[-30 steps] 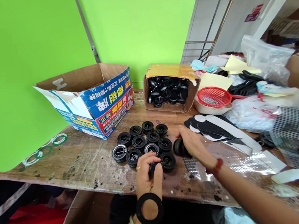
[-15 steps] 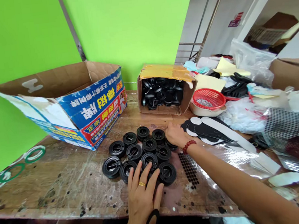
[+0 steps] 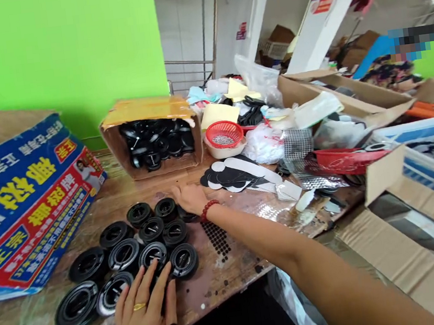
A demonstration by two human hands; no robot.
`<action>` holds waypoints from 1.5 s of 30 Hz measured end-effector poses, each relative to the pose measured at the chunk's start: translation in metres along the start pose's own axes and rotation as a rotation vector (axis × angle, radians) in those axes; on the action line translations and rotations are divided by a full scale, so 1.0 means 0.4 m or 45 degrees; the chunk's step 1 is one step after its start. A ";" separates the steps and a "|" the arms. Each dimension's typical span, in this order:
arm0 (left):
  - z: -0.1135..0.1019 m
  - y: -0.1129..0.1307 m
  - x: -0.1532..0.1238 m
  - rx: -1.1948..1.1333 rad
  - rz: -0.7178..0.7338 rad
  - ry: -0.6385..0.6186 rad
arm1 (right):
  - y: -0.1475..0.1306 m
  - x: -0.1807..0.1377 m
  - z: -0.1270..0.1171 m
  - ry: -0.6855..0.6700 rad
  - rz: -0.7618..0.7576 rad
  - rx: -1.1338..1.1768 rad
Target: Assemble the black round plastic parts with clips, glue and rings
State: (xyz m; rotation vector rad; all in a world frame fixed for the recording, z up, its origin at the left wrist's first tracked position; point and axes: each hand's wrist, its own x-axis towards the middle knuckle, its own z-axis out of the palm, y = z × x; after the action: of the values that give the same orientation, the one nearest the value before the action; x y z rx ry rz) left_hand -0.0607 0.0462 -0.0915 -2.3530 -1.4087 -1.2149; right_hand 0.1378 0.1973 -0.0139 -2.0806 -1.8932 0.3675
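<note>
Loosely, the left hand (image 3: 146,311) spreads over round black discs (image 3: 124,255) (glossy, rimmed).

Glossy black plastic discs (image 3: 124,254), stained wood-grain tabletop (image 3: 200,283), matt cardboard box (image 3: 198,146), red plastic basket (image 3: 231,129)

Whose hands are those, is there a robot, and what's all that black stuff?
No robot here! These are a person's own bare hands, seen by a camera on their head, looking forward and down. On the wooden table sit round black parts. The left hand spreads its fingers over some; the right hand is at the group's right edge, beside another. I can't tell whether either grip is closed. Behind, an open cardboard box holds more black pieces, near a red basket.
</note>
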 end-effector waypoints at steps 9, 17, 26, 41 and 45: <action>-0.005 -0.001 0.009 0.095 0.070 0.013 | 0.230 -0.388 -0.098 0.789 -0.310 0.399; -0.003 0.003 0.012 0.125 0.094 0.042 | 0.653 -0.541 -0.153 1.063 0.488 0.381; -0.014 0.010 0.015 0.224 0.154 0.034 | 0.763 -0.475 -0.180 0.705 0.647 0.302; -0.014 0.018 0.017 0.191 0.124 0.038 | 0.520 -0.476 -0.206 0.974 0.607 0.333; -0.019 0.025 0.014 0.152 0.040 -0.013 | 0.423 -0.455 -0.194 0.606 0.518 0.898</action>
State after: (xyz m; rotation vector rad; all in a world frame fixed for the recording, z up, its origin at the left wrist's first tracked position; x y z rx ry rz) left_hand -0.0556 0.0406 -0.0800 -2.2955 -1.4009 -1.0804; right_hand 0.3053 -0.0018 -0.0110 -1.8148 -0.8854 0.4857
